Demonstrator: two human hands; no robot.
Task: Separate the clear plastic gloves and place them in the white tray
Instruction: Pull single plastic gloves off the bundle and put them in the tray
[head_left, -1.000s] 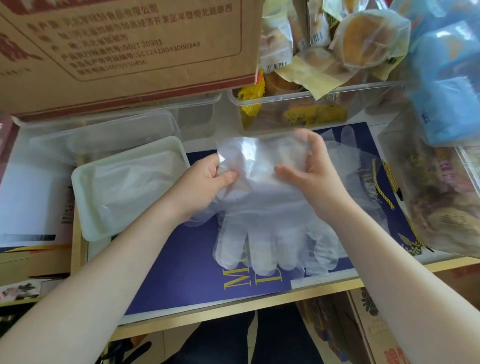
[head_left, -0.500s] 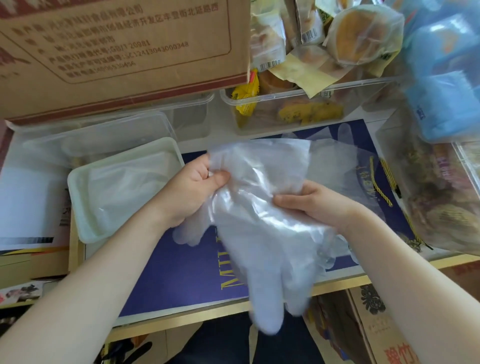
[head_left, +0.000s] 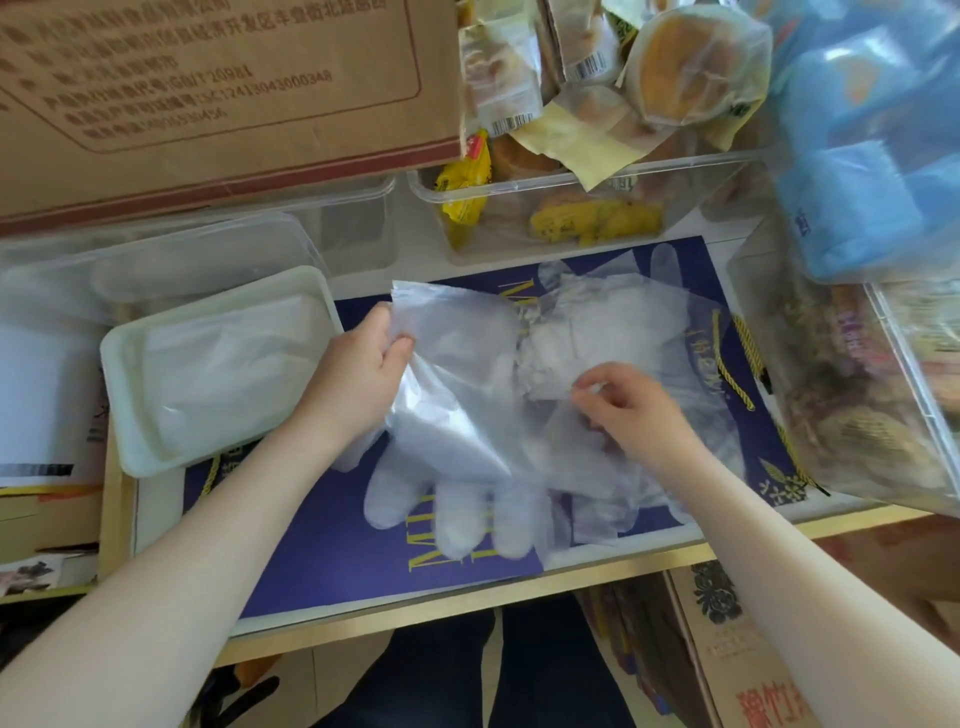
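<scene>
Blue mat (head_left: 322, 561) | left hand (head_left: 358, 374) fingers pinch gloves (head_left: 467, 415) | right hand (head_left: 631, 410) fingers pinch gloves

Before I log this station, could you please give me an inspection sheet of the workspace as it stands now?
Surface: dark blue printed sheet with gold lettering covers the wooden-edged table.
Job's things: clear plastic gloves lie bunched on the sheet, partly lifted; white rectangular plastic tray at left already holds clear film.
Clutter: clear plastic bin of wrapped snacks behind; brown cardboard box at the back left; blue wrapped packs at right.
Grippers: left hand pinches a glove cuff; right hand pinches another layer of film.
Cables: nothing seen; only a gold twisted cord on the sheet.
Surroundings: more cardboard boxes below the table edge.
</scene>
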